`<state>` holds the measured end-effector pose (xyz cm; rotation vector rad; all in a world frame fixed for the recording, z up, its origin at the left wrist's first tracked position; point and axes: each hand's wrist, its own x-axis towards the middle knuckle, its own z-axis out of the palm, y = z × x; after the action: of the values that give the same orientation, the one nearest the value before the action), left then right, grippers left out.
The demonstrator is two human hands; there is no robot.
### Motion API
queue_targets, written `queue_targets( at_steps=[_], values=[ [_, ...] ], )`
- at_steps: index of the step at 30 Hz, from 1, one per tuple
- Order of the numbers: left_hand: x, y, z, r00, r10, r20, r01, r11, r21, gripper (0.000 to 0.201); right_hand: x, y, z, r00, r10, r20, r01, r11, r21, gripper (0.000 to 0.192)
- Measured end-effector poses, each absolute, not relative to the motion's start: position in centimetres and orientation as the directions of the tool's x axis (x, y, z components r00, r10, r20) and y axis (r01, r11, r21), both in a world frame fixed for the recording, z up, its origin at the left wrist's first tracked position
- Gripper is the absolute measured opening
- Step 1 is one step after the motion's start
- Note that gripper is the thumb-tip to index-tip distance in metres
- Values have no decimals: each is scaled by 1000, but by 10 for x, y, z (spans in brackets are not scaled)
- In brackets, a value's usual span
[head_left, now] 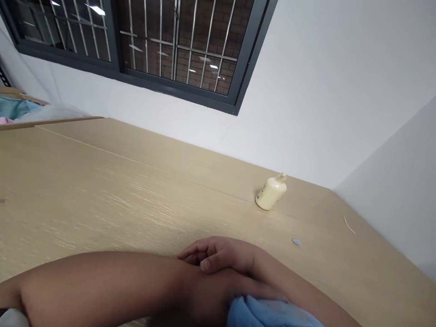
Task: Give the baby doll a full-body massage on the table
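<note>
My left hand (235,288) reaches in from the left, low in the view. Its fingers press against a bunched blue cloth (272,313) at the bottom edge, and most of them are hidden. Across my left wrist lies my right hand (218,254), its fingers loosely bent and the thumb apart, with nothing seen in it. The right forearm runs down to the lower right, just behind the cloth. Beyond both hands, a pale yellow pump bottle (271,193) with dark lettering stands upright on the wooden table (143,209).
A small blue scrap (296,242) and a thin white strip (349,225) lie on the table's right side. White walls meet at the back right corner. A barred window (177,45) is above. At far left, a box holds teal cloth (17,107) and clear plastic.
</note>
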<state>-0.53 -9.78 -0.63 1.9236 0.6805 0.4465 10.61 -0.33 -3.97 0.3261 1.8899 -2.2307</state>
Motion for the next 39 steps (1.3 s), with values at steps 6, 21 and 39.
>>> queue_targets(
  at_steps=[6,21,39],
  values=[
    [-5,-96,-15,811,582,51,112,-242,964,75,106,-3,-41,-956,-8,-292,290,-166,-943,61],
    [-9,-99,-6,801,599,20,142,-223,964,76,106,-1,-45,-956,3,-293,288,-189,-939,63],
    [-10,-101,6,781,624,-12,186,-213,959,77,107,-2,-44,-953,12,-303,295,-198,-935,60]
  ],
)
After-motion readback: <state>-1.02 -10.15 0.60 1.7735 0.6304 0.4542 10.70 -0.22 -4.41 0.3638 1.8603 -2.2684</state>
